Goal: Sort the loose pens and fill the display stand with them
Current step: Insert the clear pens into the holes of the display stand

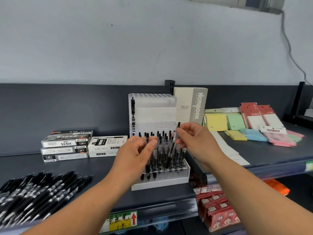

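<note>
A display stand (160, 183) is set mid-shelf (101, 168), with upright pens (162, 155) stood in its front rows. Loose pens (39, 192) are heaped to its left near the shelf's front edge, with stacked boxes (66, 145) behind them. A notebook (191, 106) is propped behind the stand's right corner, and sticky notes (237, 126) are spread further right.

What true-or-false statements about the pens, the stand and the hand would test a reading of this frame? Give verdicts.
1. The right hand pinches a black pen over the display stand. True.
2. The stand's upper tiers are full of pens. False: they hold only a lone pen at the left edge.
3. The loose pens lie heaped on the shelf left of the stand. True.
4. The notebook lies flat in front of the stand. False: it stands upright behind the stand's right side.
</note>
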A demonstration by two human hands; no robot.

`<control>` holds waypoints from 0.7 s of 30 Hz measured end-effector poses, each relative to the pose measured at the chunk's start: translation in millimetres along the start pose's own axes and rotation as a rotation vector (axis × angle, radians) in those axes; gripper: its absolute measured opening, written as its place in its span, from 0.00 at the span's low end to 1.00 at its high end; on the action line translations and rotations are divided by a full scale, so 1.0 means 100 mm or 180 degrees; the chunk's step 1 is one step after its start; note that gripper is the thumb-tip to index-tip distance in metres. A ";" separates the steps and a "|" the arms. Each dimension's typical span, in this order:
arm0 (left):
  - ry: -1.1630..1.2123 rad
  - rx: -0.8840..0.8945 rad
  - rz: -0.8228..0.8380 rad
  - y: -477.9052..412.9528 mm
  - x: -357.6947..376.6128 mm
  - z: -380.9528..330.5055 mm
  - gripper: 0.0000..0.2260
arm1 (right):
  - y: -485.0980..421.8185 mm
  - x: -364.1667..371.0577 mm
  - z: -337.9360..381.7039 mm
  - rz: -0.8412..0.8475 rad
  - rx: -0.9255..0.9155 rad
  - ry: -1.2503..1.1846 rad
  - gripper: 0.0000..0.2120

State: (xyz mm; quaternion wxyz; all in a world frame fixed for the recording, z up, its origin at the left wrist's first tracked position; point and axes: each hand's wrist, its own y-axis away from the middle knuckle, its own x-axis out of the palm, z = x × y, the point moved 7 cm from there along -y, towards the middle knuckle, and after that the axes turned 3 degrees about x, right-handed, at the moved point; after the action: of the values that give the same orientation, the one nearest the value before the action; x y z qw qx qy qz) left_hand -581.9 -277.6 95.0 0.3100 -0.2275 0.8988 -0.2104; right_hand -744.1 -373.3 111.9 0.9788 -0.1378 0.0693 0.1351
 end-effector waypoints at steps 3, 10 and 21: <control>-0.0073 0.0078 -0.0114 -0.08 -0.01 -0.06 0.12 | -0.02 -0.12 0.01 -0.0187 -0.0237 0.0208 0.05; -0.0695 0.0161 0.0048 -0.23 0.12 -0.19 0.03 | -0.09 -0.14 -0.07 -0.0379 -0.0585 0.0563 0.05; -0.1307 0.0068 0.0349 -0.33 0.27 -0.20 0.08 | -0.16 0.01 -0.25 -0.0081 -0.0652 0.1189 0.05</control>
State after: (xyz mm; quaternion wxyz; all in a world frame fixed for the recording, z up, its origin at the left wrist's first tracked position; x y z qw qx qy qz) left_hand -605.1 -313.8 114.0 0.5001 -0.2130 0.8255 -0.1519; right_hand -740.7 -395.2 92.1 0.9314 -0.2600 0.2336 0.1012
